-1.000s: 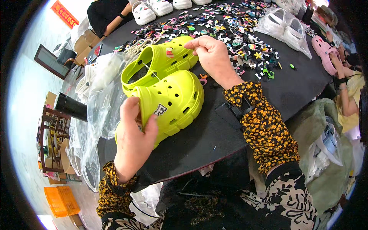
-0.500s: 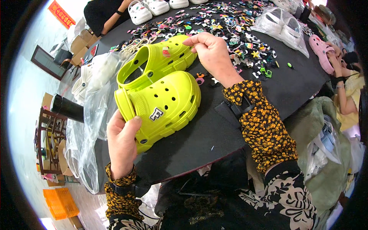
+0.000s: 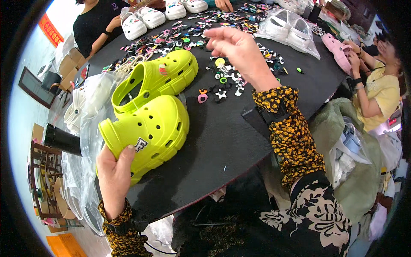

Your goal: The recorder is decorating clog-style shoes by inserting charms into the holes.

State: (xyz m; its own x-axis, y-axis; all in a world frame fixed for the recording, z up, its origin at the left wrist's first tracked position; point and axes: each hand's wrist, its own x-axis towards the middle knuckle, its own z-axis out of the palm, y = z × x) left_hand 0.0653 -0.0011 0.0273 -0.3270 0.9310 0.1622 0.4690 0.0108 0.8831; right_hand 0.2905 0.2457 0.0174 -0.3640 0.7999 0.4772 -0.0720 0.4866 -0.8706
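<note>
My left hand (image 3: pixel 113 180) grips a lime-green clog (image 3: pixel 165 122) by its heel end, thumb on top beside a letter-shaped charm (image 3: pixel 140 144). A second lime clog (image 3: pixel 177 70) rests against its far side and bears a small red and pale charm (image 3: pixel 162 69). My right hand (image 3: pixel 242 55) hovers over the loose shoe charms (image 3: pixel 184 36) heaped across the far part of the table. Its fingers are stretched out and partly spread, with nothing visible in them. A white star charm (image 3: pixel 221 94) lies below that hand.
Bagged white clogs (image 3: pixel 295 34) lie at the far right, more white clogs (image 3: pixel 150 18) at the far edge. Clear plastic (image 3: pixel 92 141) and a black cylinder (image 3: pixel 62 139) are at left. A person in yellow (image 3: pixel 372 98) holds a pink clog (image 3: pixel 337 52); another wears black (image 3: pixel 96 25).
My right hand has left the far clog's toe and opened over the charms. My left hand and the clogs sit further left and lower in view, which has itself shifted.
</note>
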